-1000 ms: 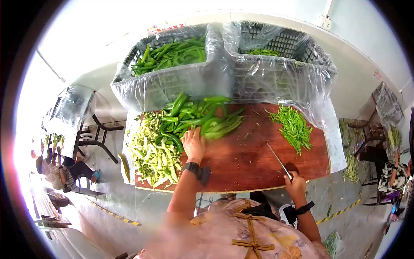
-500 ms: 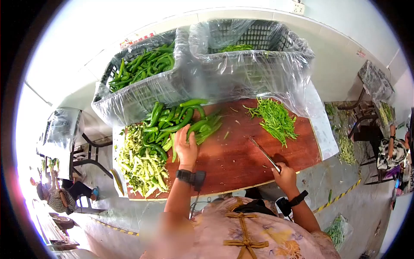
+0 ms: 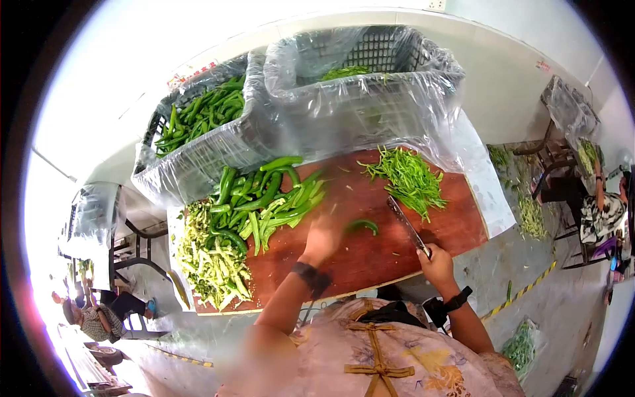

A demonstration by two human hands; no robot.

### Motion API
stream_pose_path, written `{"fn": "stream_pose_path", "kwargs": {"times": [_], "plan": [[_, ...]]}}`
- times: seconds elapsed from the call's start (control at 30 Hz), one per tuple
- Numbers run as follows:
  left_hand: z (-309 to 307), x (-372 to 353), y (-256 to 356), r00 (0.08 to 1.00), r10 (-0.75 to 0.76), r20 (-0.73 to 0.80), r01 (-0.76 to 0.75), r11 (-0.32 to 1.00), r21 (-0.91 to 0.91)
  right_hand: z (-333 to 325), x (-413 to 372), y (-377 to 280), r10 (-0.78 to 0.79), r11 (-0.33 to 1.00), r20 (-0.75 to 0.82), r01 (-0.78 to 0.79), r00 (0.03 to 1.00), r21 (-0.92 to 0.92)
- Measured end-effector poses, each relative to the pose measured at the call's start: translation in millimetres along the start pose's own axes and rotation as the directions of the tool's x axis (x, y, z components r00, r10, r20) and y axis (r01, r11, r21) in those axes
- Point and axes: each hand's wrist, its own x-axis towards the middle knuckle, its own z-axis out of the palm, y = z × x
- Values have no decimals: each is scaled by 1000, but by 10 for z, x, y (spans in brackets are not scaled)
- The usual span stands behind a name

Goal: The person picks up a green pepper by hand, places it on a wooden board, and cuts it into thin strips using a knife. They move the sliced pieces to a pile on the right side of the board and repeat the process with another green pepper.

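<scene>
My right hand [image 3: 438,266] is closed round the handle of a knife [image 3: 407,227], its blade slanting up and left over the red-brown board [image 3: 317,268]. My left hand [image 3: 325,237] is over the middle of the board, its fingers smeared by motion. Close to those fingers a curved green pepper [image 3: 364,226] lies on the wood. Left of that hand are a pile of whole green peppers [image 3: 254,192] and some split pepper pieces [image 3: 268,223]. Thin green shreds [image 3: 413,182] are heaped beyond the knife tip. Pale pepper cores and scraps [image 3: 215,264] cover the left end.
Behind the board stand two plastic-lined crates, one with whole peppers [image 3: 205,116], the other with some green shreds [image 3: 345,73]. A person [image 3: 598,205] sits at right, another person [image 3: 99,321] at left. A bag of greens [image 3: 519,351] is on the floor.
My left hand has moved right from the pepper pile toward the board's middle, where a curved pepper now shows. The knife has tilted more upright, its tip closer to the shreds.
</scene>
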Motion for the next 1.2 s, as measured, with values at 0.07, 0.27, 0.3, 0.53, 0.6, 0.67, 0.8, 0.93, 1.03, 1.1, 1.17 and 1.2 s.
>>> {"fn": "stream_pose_path", "kwargs": {"times": [0.07, 0.27, 0.3, 0.53, 0.6, 0.67, 0.8, 0.93, 1.03, 1.1, 1.17, 1.2], "plan": [[87, -57, -3, 999, 1, 48, -2, 1000, 17, -17, 4, 27, 17, 1000, 5, -17, 1000, -9], [152, 205, 301, 986, 117, -117, -135, 979, -154, 4, 3, 75, -12, 999, 8, 12, 1000, -37], [191, 228, 340, 984, 146, -99, -163, 968, -191, 16, 2, 90, -34, 999, -7, 33, 999, -37], [530, 112, 308, 973, 229, -16, -221, 917, -330, -27, -25, 32, -33, 999, 2, 33, 999, -38], [551, 86, 322, 977, 212, -15, -205, 922, -330, -83, -24, -38, 1, 1000, 81, 0, 997, -5], [523, 114, 351, 980, 196, -17, -191, 927, -324, -101, -18, -66, -1, 1000, 90, 2, 996, -20], [585, 107, 377, 972, 211, -101, -231, 928, -291, -97, -12, -57, -24, 996, 89, 32, 996, -83], [607, 72, 462, 975, 193, -107, -218, 923, -317, -57, -10, -45, 7, 995, 97, 2, 995, -99], [577, 81, 508, 973, 215, -80, -230, 909, -349, -41, -27, -48, 14, 995, 85, -6, 996, -96], [554, 80, 528, 969, 232, -80, -245, 913, -326, -36, -34, -57, 32, 995, 108, -21, 994, -102], [533, 80, 528, 965, 248, -84, -262, 918, -298, -31, -40, -67, 22, 995, 101, -12, 995, -102], [534, 79, 524, 965, 252, -68, -261, 918, -298, -34, -42, -74, 12, 995, 92, -2, 996, -101]]}}
